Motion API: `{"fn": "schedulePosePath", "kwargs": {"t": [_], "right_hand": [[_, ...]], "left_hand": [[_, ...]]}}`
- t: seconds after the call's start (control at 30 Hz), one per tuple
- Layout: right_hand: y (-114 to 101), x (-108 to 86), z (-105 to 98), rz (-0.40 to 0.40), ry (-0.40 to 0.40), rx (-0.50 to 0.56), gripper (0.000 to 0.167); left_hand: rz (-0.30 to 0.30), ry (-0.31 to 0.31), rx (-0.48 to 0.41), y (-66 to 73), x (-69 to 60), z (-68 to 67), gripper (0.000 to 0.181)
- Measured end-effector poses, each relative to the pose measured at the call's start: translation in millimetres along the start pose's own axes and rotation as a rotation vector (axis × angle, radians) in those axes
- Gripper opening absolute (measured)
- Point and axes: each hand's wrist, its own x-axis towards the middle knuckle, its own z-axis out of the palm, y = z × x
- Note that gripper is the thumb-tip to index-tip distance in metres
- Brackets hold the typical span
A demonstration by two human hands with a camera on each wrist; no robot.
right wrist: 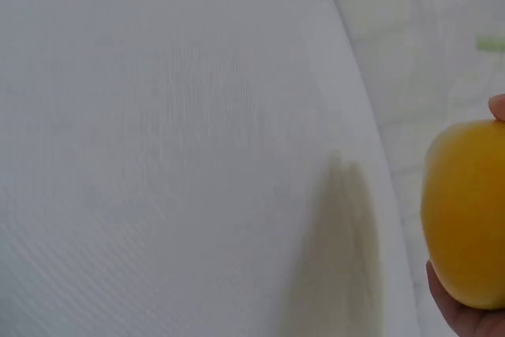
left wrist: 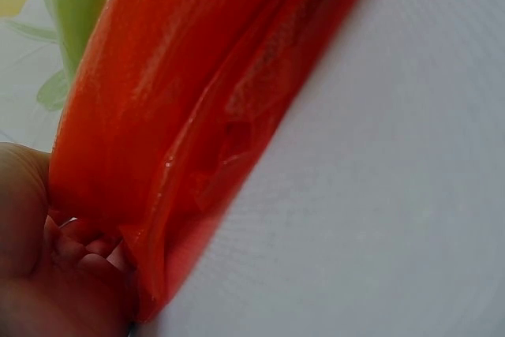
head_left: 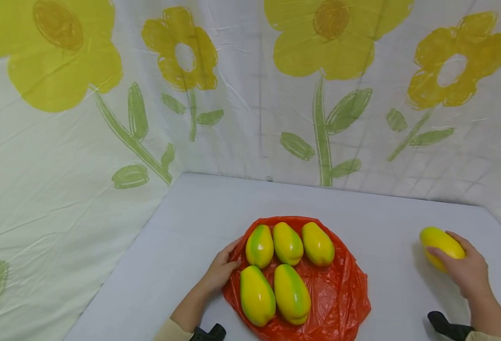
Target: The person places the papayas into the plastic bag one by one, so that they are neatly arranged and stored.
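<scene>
A red plastic bag (head_left: 331, 293) lies spread wide on the table, with several glossy yellow papayas (head_left: 293, 293) streaked green inside it in two rows. My left hand (head_left: 221, 271) grips the bag's left rim, thumb over the edge. In the left wrist view the fingers curl beneath the red plastic (left wrist: 158, 116). Over at the right, my right hand (head_left: 468, 267) holds another yellow papaya (head_left: 440, 244) between thumb and fingers. That papaya (right wrist: 469, 211) shows at the right edge of the right wrist view, off the table with a shadow below.
The white table (head_left: 387, 222) has its back edge against a hanging sheet (head_left: 242, 142) printed with yellow flowers. Black straps (head_left: 448, 327) sit at both wrists. Bare tabletop lies between the bag and my right hand.
</scene>
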Motion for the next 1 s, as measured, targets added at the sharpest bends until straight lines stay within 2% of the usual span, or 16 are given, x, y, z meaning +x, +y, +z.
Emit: {"fn": "schedulePosePath", "kwargs": {"t": [0.13, 0.2, 0.27, 0.43, 0.5, 0.6, 0.8, 1.0], "right_hand": [[-9.2, -13.4, 3.0, -0.071, 0.037, 0.002, 0.080], [-12.0, -19.4, 5.1, -0.074, 0.051, 0.018, 0.079], [-14.7, -24.5, 6.5, -0.042, 0.056, 0.058, 0.077], [-23.6, -36.3, 9.1, 0.113, 0.052, 0.183, 0.075], [-28.0, -42.4, 11.2, 0.151, 0.055, 0.214, 0.073], [-33.1, -55.3, 17.1, 0.161, 0.059, 0.245, 0.071], [-40.6, -84.3, 33.9, 0.127, 0.064, 0.279, 0.069], [-48.0, -100.4, 44.6, 0.144, 0.061, 0.280, 0.069]], "left_hand": [[0.009, 0.003, -0.003, 0.3, 0.2, -0.5, 0.056], [0.005, 0.003, 0.000, 0.6, 0.1, -0.5, 0.056], [0.012, -0.002, 0.009, 0.6, 0.3, -0.5, 0.056], [0.021, -0.010, 0.007, 0.9, 1.0, -0.5, 0.055], [0.017, -0.008, 0.003, 0.9, 1.1, -0.6, 0.055], [0.008, -0.005, 0.001, 1.1, 1.1, -0.9, 0.056], [-0.003, -0.002, -0.001, 1.9, 1.1, -1.3, 0.055], [-0.007, -0.003, 0.011, 0.2, 1.1, -1.0, 0.055]]}}
